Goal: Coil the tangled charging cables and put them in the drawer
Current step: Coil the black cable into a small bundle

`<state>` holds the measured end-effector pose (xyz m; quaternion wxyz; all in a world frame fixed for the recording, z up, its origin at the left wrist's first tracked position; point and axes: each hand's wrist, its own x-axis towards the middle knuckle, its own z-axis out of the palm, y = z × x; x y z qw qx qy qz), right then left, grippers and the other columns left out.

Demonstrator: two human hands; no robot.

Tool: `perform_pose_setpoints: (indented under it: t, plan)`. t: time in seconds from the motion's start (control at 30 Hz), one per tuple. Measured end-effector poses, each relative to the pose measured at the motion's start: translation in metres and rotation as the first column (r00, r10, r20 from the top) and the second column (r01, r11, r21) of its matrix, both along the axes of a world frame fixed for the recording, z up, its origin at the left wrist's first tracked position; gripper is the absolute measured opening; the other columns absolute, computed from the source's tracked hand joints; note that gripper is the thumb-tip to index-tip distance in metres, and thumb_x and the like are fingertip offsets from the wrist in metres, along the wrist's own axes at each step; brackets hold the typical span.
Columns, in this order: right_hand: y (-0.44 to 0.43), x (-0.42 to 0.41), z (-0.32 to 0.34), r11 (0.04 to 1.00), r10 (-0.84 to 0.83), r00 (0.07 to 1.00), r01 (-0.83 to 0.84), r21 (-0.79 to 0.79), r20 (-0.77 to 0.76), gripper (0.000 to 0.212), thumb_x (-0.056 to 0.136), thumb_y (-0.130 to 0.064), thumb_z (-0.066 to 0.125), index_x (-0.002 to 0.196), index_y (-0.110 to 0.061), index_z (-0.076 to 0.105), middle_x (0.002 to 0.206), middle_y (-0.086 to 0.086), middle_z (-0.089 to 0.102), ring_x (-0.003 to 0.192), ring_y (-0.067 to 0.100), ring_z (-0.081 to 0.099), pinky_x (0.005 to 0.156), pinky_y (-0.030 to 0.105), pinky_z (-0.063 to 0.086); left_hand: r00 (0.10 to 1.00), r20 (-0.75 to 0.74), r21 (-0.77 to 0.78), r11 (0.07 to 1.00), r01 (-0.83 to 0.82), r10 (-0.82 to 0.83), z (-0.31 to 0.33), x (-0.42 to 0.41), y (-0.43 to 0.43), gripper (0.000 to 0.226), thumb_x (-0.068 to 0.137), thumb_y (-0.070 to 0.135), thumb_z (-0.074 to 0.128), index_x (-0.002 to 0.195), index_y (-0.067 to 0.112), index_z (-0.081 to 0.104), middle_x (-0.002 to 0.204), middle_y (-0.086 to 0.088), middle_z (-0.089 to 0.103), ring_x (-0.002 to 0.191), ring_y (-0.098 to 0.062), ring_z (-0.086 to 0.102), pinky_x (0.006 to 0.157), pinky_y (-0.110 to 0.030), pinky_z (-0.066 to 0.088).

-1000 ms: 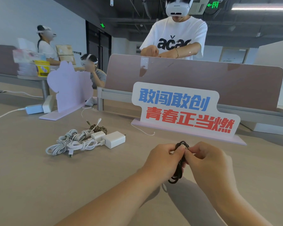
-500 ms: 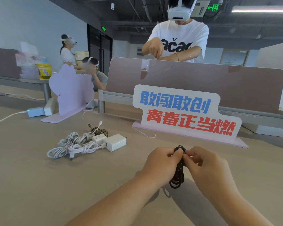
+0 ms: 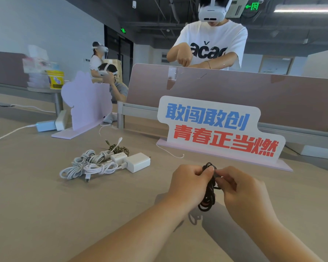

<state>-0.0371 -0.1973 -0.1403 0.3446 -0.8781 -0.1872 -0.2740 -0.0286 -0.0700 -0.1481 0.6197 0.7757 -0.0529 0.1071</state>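
Your left hand (image 3: pixel 189 183) & right hand (image 3: pixel 240 190) are up over the table (image 3: pixel 45 214), close together, almost touching. Between them is a black cable (image 3: pixel 208 197), wound into a small bunch of loops. Your left hand grips the top of the bunch w/ curled fingers & thumb. Your right hand pinches the cable near the top too, fingers curled, just beside your left thumb. The rest of the loops hang down below both hands. Can't tell if the bottom loop touches the table; its shadow lies right under it.

Well off to the left of your left hand, & a bit farther from you, sits a pile of white cables (image 3: pixel 91 164), still messy. A white charger block (image 3: pixel 138 162) lies on the side of the pile nearest your left hand, touching it. A brown woven cable (image 3: pixel 119 148) lies just behind the pile.

Straight past both hands stands a sign (image 3: pixel 216 129) w/ blue & red words. A thin white wire (image 3: pixel 169 153) lies on the table btwn your left hand & the sign's foot.
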Motion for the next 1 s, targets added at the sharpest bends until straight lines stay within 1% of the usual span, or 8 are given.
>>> perform_pose_setpoints:
  t: [0.1, 0.2, 0.3, 0.43, 0.6, 0.77, 0.9, 1.0]
  plan:
    - [-0.001, 0.003, 0.001, 0.998, -0.015, 0.999, 0.012, -0.069, -0.045, 0.013, 0.083, 0.000, 0.062, 0.077, -0.009, 0.068, 0.067, -0.006, 0.066, 0.065, 0.003, 0.059, 0.059, 0.012, 0.046, 0.999, 0.042, 0.123, 0.992, 0.026, -0.031, 0.001, -0.002, 0.004, 0.033, 0.096, 0.032, 0.051, 0.084, 0.011, 0.074, 0.078, -0.009, 0.072, 0.074, -0.027, 0.069, 0.078, -0.041, 0.056]
    - [-0.004, 0.002, 0.000, 0.998, -0.017, 0.996, 0.012, -0.060, -0.092, 0.022, 0.081, -0.001, 0.065, 0.070, -0.020, 0.065, 0.064, -0.009, 0.065, 0.062, -0.001, 0.058, 0.060, 0.006, 0.044, 0.996, 0.037, 0.196, 0.978, 0.076, -0.085, -0.001, -0.004, 0.005, 0.033, 0.098, 0.030, 0.048, 0.081, 0.012, 0.070, 0.073, -0.007, 0.069, 0.073, -0.028, 0.067, 0.073, -0.038, 0.052]
    - [-0.007, -0.004, 0.001, 0.998, -0.021, 0.998, 0.025, 0.058, -0.065, 0.035, 0.080, -0.010, 0.070, 0.070, -0.040, 0.057, 0.057, -0.017, 0.065, 0.065, -0.005, 0.061, 0.053, 0.010, 0.044, 0.984, -0.009, 0.159, 0.971, 0.179, -0.180, 0.001, -0.004, 0.003, 0.032, 0.101, 0.033, 0.041, 0.096, 0.015, 0.067, 0.094, -0.010, 0.072, 0.066, -0.022, 0.067, 0.062, -0.034, 0.056]
    - [-0.006, -0.010, 0.003, 0.976, 0.004, 1.000, -0.005, 0.220, 0.003, 0.033, 0.078, -0.012, 0.071, 0.072, -0.042, 0.060, 0.073, -0.036, 0.063, 0.067, -0.008, 0.061, 0.056, 0.008, 0.046, 0.969, -0.071, 0.000, 0.971, 0.238, -0.238, 0.005, -0.007, 0.001, 0.033, 0.102, 0.034, 0.040, 0.115, 0.016, 0.064, 0.108, -0.012, 0.068, 0.064, -0.023, 0.066, 0.052, -0.028, 0.052]
    - [-0.003, -0.007, 0.000, 0.975, 0.010, 1.000, -0.015, 0.220, 0.023, 0.030, 0.078, -0.012, 0.071, 0.069, -0.040, 0.063, 0.062, -0.019, 0.066, 0.072, -0.004, 0.061, 0.060, 0.007, 0.045, 0.959, -0.082, -0.033, 0.963, 0.268, -0.270, 0.004, -0.008, 0.006, 0.033, 0.102, 0.035, 0.041, 0.120, 0.019, 0.063, 0.110, -0.013, 0.067, 0.064, -0.023, 0.065, 0.054, -0.030, 0.053]
    - [-0.005, -0.007, 0.000, 0.939, 0.165, 0.985, -0.138, 0.316, -0.058, 0.041, 0.082, 0.002, 0.063, 0.084, -0.038, 0.065, 0.082, -0.008, 0.068, 0.078, 0.002, 0.062, 0.065, 0.014, 0.050, 0.961, -0.144, -0.156, 0.965, 0.213, -0.235, 0.006, -0.008, 0.007, 0.035, 0.100, 0.039, 0.042, 0.123, 0.020, 0.062, 0.097, -0.006, 0.068, 0.066, -0.018, 0.066, 0.057, -0.027, 0.052]
    - [-0.006, -0.007, 0.000, 0.910, 0.170, 0.984, -0.140, 0.390, -0.044, 0.034, 0.078, 0.005, 0.066, 0.082, -0.028, 0.067, 0.082, 0.004, 0.062, 0.074, 0.003, 0.059, 0.064, 0.008, 0.047, 0.952, -0.145, -0.110, 0.961, 0.254, -0.269, 0.008, -0.010, 0.009, 0.038, 0.100, 0.041, 0.041, 0.129, 0.023, 0.058, 0.095, -0.003, 0.068, 0.065, -0.016, 0.065, 0.056, -0.025, 0.052]
    - [-0.011, -0.004, -0.003, 0.881, 0.148, 0.985, -0.091, 0.464, -0.089, 0.026, 0.076, -0.005, 0.071, 0.088, -0.028, 0.064, 0.077, 0.004, 0.060, 0.071, 0.009, 0.058, 0.066, 0.022, 0.052, 0.947, -0.138, -0.084, 0.956, 0.280, -0.290, 0.011, -0.011, 0.008, 0.039, 0.100, 0.042, 0.040, 0.131, 0.025, 0.057, 0.093, -0.001, 0.068, 0.064, -0.012, 0.065, 0.055, -0.023, 0.052]
